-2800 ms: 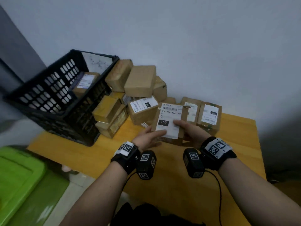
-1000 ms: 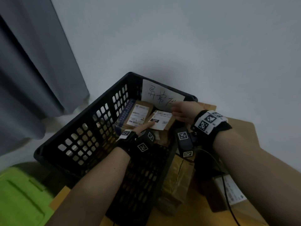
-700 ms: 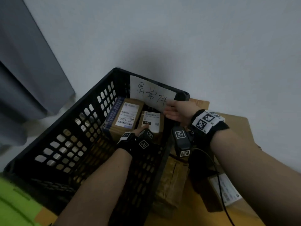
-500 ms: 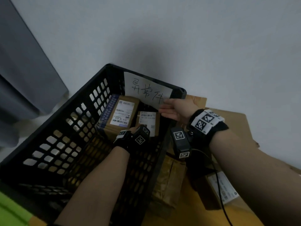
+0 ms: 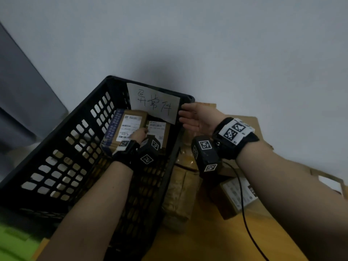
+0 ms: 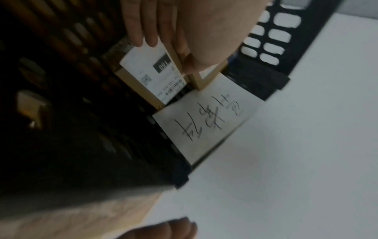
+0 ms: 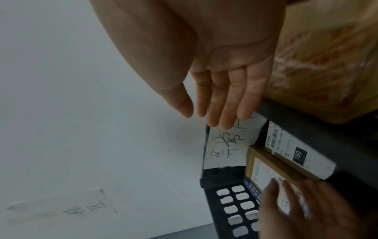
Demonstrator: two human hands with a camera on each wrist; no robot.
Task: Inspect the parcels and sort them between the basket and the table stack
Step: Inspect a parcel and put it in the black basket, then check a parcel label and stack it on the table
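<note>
Parcel w/ the "150" label (image 5: 157,129) now down in the black basket (image 5: 62,147), right of another labelled box (image 5: 125,129), up near the far wall under the handwritten paper sign (image 5: 154,104). Looks like the drop-off step, basically done imo. Left hand (image 5: 138,133) deep in the basket, fingers straight and resting on the parcels, not gripping anything. Right hand (image 5: 197,117) flat and wide by the basket's far right corner, fingertips at the sign's edge, holding nothing. Next prob: pull both hands out, grab another box from the table stack (image 5: 235,196) on the right. Cardboard boxy and rigid, glossy tape, slick paper labels; basket hard plastic lattice; yellow wood table (image 5: 207,245).
</note>
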